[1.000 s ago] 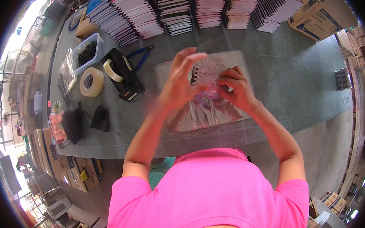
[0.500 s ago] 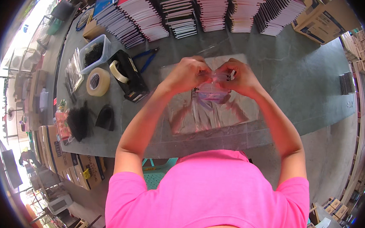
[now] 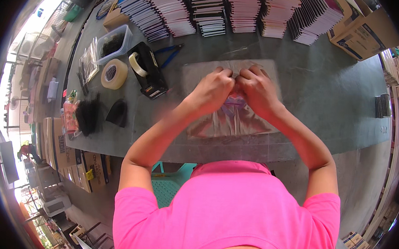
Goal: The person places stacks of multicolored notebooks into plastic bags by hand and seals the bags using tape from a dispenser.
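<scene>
My two hands meet over a flat stack of clear plastic sheets or bags (image 3: 235,126) on the grey-green table. The left hand (image 3: 216,87) has its fingers curled and pressed together, knuckles up. Right against it, the right hand (image 3: 258,89) is closed in the same way. Between them they grip a small clear plastic packet (image 3: 235,100) with purple and pink in it. Its upper part is hidden by my fingers; the lower part shows above the shiny sheets.
To the left are a black tape dispenser (image 3: 155,82), a tape roll (image 3: 119,80), blue-handled cutters (image 3: 170,56) and a clear tub (image 3: 127,39) of small black pieces. Notebook stacks (image 3: 209,17) line the far edge, beside a cardboard box (image 3: 362,41). Bundled black bristles (image 3: 88,116) lie nearer.
My hands have drawn together and their fingers have curled in tighter, covering more of the packet. The whole view has shifted slightly.
</scene>
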